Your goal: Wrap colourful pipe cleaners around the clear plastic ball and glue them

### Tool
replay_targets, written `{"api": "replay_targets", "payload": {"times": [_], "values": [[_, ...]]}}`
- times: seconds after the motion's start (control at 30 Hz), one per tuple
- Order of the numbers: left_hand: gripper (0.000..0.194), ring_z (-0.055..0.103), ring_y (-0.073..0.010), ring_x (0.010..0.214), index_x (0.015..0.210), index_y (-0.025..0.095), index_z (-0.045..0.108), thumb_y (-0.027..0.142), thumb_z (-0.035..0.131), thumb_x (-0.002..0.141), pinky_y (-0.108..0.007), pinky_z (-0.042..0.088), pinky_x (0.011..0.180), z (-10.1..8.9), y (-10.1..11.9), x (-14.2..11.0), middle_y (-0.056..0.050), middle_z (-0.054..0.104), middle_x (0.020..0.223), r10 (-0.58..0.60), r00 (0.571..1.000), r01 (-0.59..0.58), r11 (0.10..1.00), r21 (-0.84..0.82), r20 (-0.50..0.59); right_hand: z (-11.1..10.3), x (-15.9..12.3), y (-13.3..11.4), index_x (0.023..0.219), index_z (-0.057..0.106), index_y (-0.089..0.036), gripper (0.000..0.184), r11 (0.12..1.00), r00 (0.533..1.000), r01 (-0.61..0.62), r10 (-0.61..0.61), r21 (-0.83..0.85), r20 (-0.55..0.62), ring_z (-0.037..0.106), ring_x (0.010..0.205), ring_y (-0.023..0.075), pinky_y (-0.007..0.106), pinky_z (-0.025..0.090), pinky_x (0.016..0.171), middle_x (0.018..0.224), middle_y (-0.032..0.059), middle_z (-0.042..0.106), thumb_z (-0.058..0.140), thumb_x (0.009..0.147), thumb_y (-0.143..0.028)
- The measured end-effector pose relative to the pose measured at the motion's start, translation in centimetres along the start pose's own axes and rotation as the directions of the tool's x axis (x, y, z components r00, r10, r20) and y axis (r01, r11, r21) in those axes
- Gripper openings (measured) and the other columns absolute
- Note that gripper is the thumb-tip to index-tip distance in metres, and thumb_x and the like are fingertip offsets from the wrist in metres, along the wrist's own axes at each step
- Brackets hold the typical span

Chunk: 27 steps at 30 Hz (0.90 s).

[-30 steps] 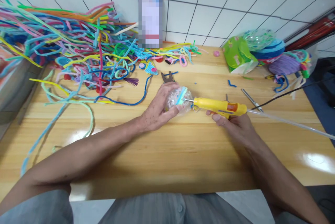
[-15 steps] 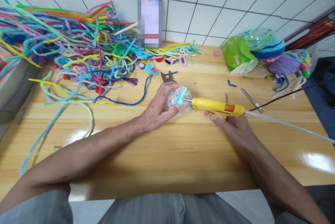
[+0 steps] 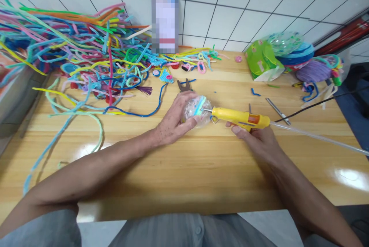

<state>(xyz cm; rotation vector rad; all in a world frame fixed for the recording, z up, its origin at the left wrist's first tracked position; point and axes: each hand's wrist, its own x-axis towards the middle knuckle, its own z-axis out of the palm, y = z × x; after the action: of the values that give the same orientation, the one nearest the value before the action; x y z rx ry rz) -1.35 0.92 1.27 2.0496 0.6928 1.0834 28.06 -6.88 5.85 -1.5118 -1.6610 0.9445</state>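
My left hand [image 3: 178, 118] is wrapped round the near-left side of a clear plastic ball [image 3: 205, 120] with light flecks in it. Across the top of the ball runs a strip of light blue and pale green pipe cleaner [image 3: 200, 104]. In my right hand [image 3: 253, 133] is a yellow hot glue gun [image 3: 233, 114], gripped by its handle. Its metal nozzle points left and meets the ball at the strip; whether glue is coming out is too small to tell. A clear glue stick [image 3: 314, 135] sticks out of the gun's rear. Just beyond my left hand lie dark pliers [image 3: 184, 85], partly hidden.
A large tangle of coloured pipe cleaners [image 3: 95, 54] covers the back left. A phone [image 3: 165, 22] leans on the tiled wall. At the back right stand a green tissue pack [image 3: 263, 60] and a purple bundle [image 3: 314, 69]. A silver pen-like tool [image 3: 277, 110] lies near a black cord [image 3: 308, 106].
Almost nothing has moved. The glue gun's nozzle stays against the ball, with only a very slight shift of the gun and its glue stick.
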Motion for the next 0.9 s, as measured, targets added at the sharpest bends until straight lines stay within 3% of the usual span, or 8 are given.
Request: {"api": "replay_targets", "payload": {"times": [0.9], "values": [[0.058,0.051,-0.0335,0.154,0.160,0.031,0.045,0.039,0.068,0.108,-0.057,0.046,0.132,-0.07,0.02,0.13,-0.014,0.055,0.155,0.011,1.000,-0.011,1.000,-0.002,0.008,0.42,-0.13,-0.42,0.101,0.081,-0.028,0.031,0.999,0.999,-0.037,0.036,0.014,0.034,0.081,0.090,0.0302,0.045,0.070,0.081,0.097,0.0062,0.085,0.076,0.097,-0.059]]}}
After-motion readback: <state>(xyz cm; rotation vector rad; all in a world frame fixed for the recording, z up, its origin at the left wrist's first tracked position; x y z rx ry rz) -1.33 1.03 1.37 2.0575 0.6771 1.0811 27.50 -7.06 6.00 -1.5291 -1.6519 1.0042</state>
